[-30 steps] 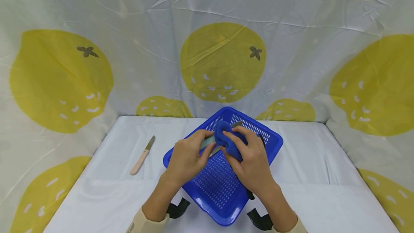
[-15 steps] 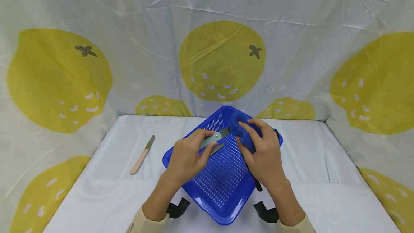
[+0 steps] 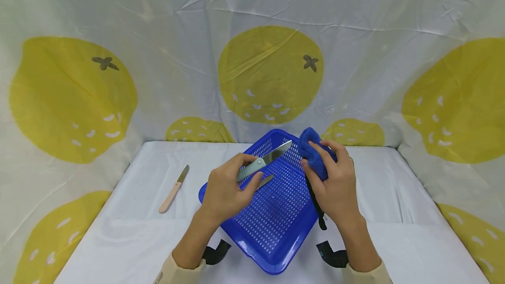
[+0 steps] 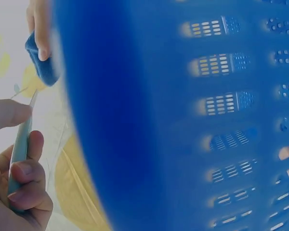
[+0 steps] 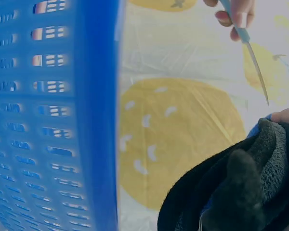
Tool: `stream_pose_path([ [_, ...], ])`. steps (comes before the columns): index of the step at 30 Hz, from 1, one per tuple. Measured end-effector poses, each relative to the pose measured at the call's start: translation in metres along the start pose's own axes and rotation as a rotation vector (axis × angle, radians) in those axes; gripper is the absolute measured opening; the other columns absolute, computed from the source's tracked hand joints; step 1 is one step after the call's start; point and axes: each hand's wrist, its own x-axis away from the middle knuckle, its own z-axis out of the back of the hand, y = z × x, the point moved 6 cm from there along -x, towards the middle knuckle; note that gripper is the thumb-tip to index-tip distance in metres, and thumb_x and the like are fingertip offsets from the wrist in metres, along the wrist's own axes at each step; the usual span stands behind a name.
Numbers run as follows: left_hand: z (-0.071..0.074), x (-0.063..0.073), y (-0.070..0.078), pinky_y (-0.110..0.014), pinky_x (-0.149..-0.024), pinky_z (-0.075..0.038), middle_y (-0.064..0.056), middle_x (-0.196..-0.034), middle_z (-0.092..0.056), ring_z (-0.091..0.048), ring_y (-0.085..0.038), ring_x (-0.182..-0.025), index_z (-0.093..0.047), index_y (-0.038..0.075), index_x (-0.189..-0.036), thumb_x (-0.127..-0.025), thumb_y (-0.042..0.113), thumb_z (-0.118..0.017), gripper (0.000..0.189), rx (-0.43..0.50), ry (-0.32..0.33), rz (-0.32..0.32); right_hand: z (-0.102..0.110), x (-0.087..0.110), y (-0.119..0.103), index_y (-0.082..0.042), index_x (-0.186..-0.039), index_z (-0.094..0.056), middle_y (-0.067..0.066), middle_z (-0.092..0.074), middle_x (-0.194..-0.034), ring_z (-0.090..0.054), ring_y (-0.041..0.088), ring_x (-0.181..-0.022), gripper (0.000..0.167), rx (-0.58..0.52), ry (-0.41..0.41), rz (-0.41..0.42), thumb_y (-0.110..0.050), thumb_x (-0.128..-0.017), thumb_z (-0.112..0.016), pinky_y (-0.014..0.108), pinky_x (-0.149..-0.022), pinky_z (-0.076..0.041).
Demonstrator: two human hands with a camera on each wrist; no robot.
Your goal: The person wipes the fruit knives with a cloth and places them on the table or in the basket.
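Note:
Over the basket, my left hand (image 3: 225,186) grips a knife by its pale green handle (image 3: 249,169). The knife's bare blade (image 3: 278,152) points up and to the right. My right hand (image 3: 336,183) holds a bunched blue cloth (image 3: 311,150) above the basket's right side, a little apart from the blade tip. A dark strip (image 3: 317,207) hangs below that cloth. In the right wrist view the cloth (image 5: 274,163) appears partly dark and folded, with the green-handled knife (image 5: 256,70) beyond it. Behind my left thumb shows the blade of another knife (image 3: 266,181), its handle hidden.
A blue perforated plastic basket (image 3: 272,266) stands at an angle on the white-covered table (image 3: 130,240). Left of it lies a knife with a light pinkish handle (image 3: 170,197). A lemon-print curtain (image 3: 272,73) closes off the back and sides.
The cloth, at first wrapped around the green-handled knife's blade, has slid off the tip and moved right with my right hand, baring the blade. My left hand has stayed nearly in place.

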Motion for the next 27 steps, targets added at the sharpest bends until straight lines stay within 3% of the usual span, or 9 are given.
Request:
stream_pose_path([
  [3,0.002,-0.001,-0.002,-0.023,-0.069,-0.060,-0.003,-0.103,-0.075,-0.073,-0.011,-0.083,-0.064,0.012,-0.122,-0.094,0.023,-0.076,0.032,-0.008,-0.002,0.019,0.001,0.000,0.000,-0.010,-0.132,-0.070,0.020,-0.056,-0.135,-0.059,0.043,-0.119,0.045,-0.011,0.015,0.001,-0.019,-0.089,-0.079,0.057,-0.093,-0.044],
  [11,0.004,0.000,-0.003,-0.024,-0.067,-0.059,0.001,-0.102,-0.073,-0.068,-0.008,-0.080,-0.064,0.015,-0.123,-0.102,0.025,-0.066,0.024,0.041,-0.030,0.052,-0.001,0.002,-0.010,-0.010,-0.134,-0.069,0.020,-0.056,-0.136,-0.055,0.039,-0.128,0.046,-0.029,-0.010,0.048,-0.022,-0.090,-0.078,0.058,-0.102,-0.045],
  [19,0.003,-0.001,-0.003,-0.021,-0.054,-0.046,0.005,-0.081,-0.057,-0.050,-0.005,-0.064,-0.063,0.013,-0.112,-0.107,0.020,-0.056,0.011,0.111,-0.031,0.040,-0.004,0.004,-0.030,-0.010,-0.130,-0.071,0.021,-0.059,-0.133,-0.056,0.039,-0.125,0.048,-0.053,0.033,0.151,-0.048,-0.103,-0.059,0.059,-0.099,-0.047],
  [27,-0.003,0.000,0.003,-0.025,-0.071,-0.056,0.004,-0.095,-0.064,-0.060,-0.007,-0.082,-0.065,0.014,-0.112,-0.107,0.022,-0.056,0.013,0.140,-0.063,0.070,-0.011,0.010,-0.055,-0.012,-0.129,-0.072,0.017,-0.060,-0.131,-0.058,0.035,-0.119,0.046,-0.060,-0.013,0.254,-0.048,-0.104,-0.056,0.053,-0.094,-0.050],
])
